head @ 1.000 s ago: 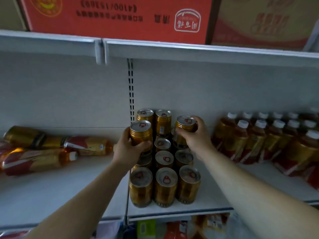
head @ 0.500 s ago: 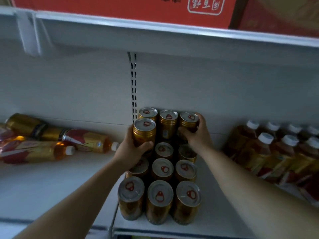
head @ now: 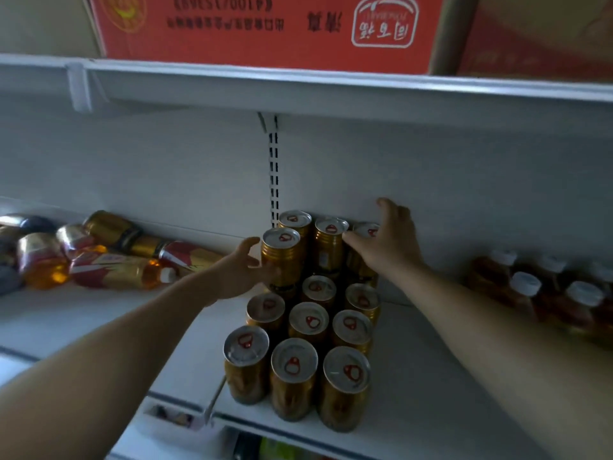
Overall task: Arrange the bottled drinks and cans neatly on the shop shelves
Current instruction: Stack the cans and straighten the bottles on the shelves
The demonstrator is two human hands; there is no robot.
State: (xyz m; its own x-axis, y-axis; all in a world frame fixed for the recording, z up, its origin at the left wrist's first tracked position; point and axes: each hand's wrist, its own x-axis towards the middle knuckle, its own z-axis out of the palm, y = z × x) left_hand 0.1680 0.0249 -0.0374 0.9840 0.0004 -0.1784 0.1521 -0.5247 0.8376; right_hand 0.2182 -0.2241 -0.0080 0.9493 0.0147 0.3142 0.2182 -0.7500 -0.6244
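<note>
Head view: finds left hand [head: 240, 272] spread just beside upper stacked can [head: 282, 257] at can block's [head: 308, 327] 11 o'clock, right hand [head: 389, 242] spread over 1 o'clock can [head: 367, 231]; probably squaring back tier on shelf [head: 414, 376].

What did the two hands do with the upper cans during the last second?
Both hands let go: the left hand opened beside the front upper can, the right hand opened over the back right can. The lying bottles stayed put.
</note>
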